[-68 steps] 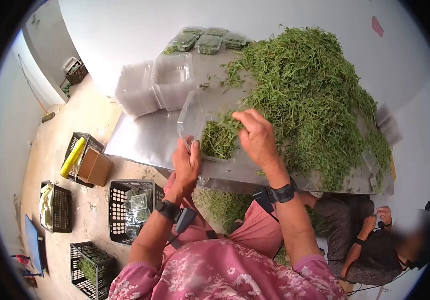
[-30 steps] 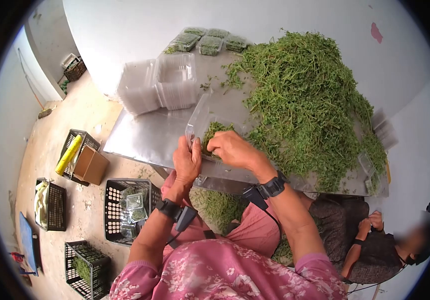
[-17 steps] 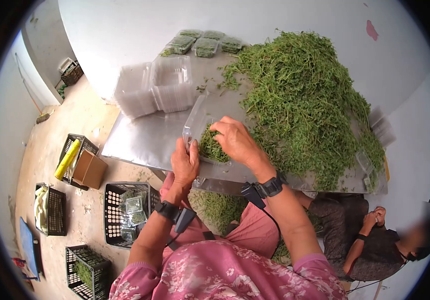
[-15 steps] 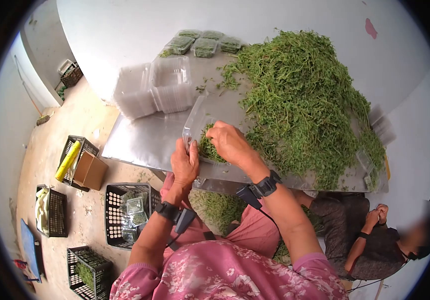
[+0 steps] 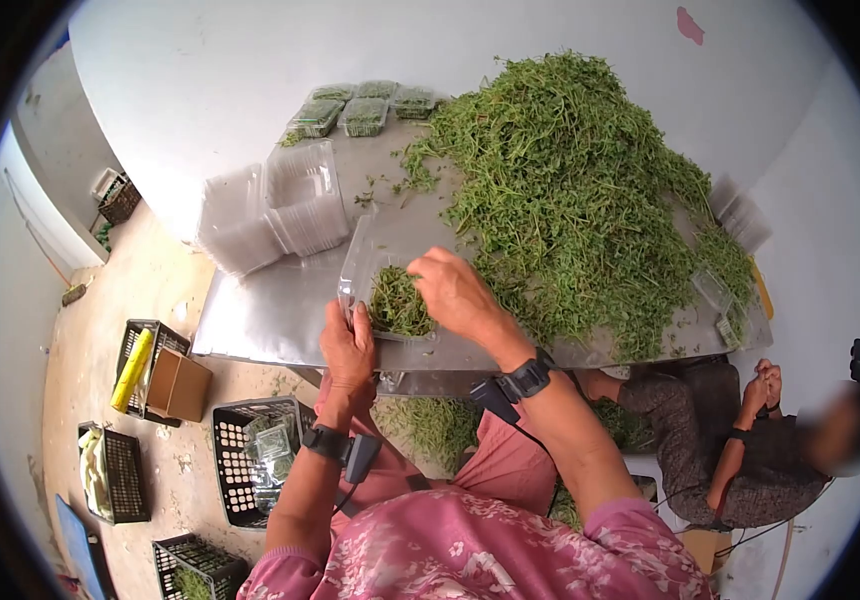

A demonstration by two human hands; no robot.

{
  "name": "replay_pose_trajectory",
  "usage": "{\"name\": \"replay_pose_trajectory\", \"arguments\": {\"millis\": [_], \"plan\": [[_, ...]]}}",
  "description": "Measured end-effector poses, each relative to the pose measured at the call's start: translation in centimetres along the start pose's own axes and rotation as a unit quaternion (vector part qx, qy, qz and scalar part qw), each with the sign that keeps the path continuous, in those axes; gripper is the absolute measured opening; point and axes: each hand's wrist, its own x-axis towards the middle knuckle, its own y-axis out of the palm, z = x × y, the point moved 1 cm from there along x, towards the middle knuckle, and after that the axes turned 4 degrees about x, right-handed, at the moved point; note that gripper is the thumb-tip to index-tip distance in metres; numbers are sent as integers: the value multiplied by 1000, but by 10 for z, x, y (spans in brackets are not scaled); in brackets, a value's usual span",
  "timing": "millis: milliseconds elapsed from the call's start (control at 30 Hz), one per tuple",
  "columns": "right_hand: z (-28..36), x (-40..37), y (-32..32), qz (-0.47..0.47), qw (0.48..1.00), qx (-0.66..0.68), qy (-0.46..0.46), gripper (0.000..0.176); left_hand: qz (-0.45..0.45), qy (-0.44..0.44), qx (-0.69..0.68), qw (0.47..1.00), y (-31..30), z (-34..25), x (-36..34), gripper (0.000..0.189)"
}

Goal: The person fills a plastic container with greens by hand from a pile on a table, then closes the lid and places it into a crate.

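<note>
A clear plastic clamshell box (image 5: 353, 262) lies open at the table's near edge, its lid standing up on the left. Green leafy stems (image 5: 400, 303) fill its base. My left hand (image 5: 348, 345) grips the box at its left side, with the thumb on the near corner by the lid. Over the right side of the base is my right hand (image 5: 462, 298), its fingers curled together beside the greens. Whatever those fingers may hold is hidden. To the right rises a large heap of the same greens (image 5: 570, 200).
Stacked empty clamshell boxes (image 5: 265, 215) stand left on the metal table (image 5: 250, 325). Several filled boxes (image 5: 364, 117) sit at the back. Black crates (image 5: 240, 470) are on the floor at left. A seated person (image 5: 750, 470) is at right, hands together.
My right hand has lifted slightly off the greens toward the box's right side, uncovering more of them. My left hand keeps its grip. The view has shifted a little.
</note>
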Motion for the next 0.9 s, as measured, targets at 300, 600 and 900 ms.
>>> {"name": "replay_pose_trajectory", "arguments": {"millis": [300,600,900], "plan": [[-51,-34,-53,100,928,-202,295,37,-1,2,-18,1000,2,0,-1,18],[-84,-32,-71,18,954,-90,285,27,-2,22,-4,1000,3,5,0,18],[-87,10,-69,106,931,-158,311,35,-5,13,-10,1000,2,2,-2,17]]}}
